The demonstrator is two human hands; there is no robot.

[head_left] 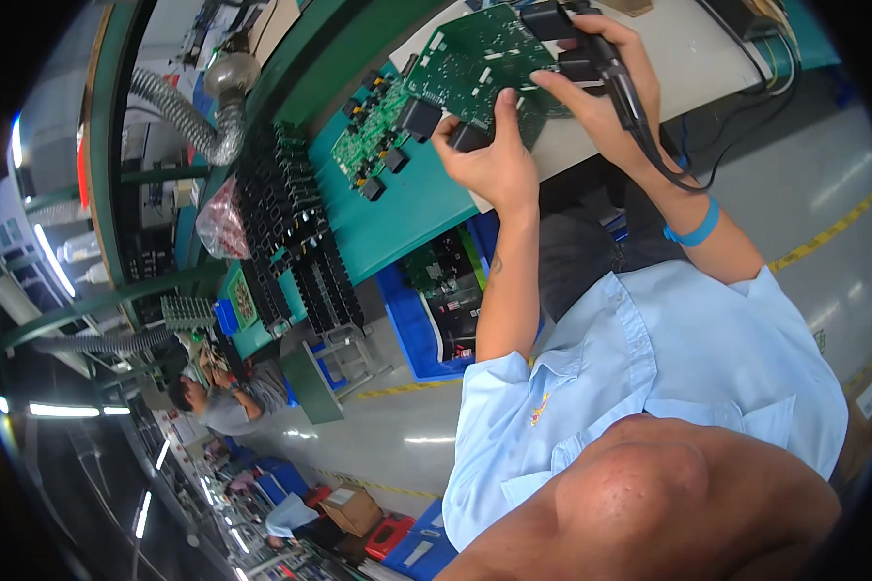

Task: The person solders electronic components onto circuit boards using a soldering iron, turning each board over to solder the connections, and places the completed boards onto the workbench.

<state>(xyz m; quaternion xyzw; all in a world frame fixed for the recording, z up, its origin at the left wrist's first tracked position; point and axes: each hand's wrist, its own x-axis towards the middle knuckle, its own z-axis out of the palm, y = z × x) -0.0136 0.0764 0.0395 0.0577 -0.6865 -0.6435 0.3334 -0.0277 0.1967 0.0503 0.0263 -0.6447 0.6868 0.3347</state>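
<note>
The left hand point(494, 163) grips a green circuit board point(475, 66) at its near edge, thumb on the face and fingers beside a black block-shaped component point(470, 137). The right hand point(618, 92) is closed around a slim black corded tool point(614, 79), its thumb stretched out to the board's right side; the tool's tip cannot be made out. The board is held tilted above the desk point(383, 218), and more black blocks stand along its edges. A light-blue wristband point(696, 225) circles the right wrist.

Just left of the held board, a second green circuit board point(383, 126) with black components lies on the desk's teal surface. A pale sheet point(693, 63) covers the desk's right part, with black and white cables at its far right. Further left stand rows of black slotted racks point(295, 218), with a reddish plastic bag point(223, 223) beside them. On the near side, below desk height, a blue bin point(409, 341) holds dark boards. Well off to the left, another person in grey point(237, 409) sits near a silver flexible duct.
</note>
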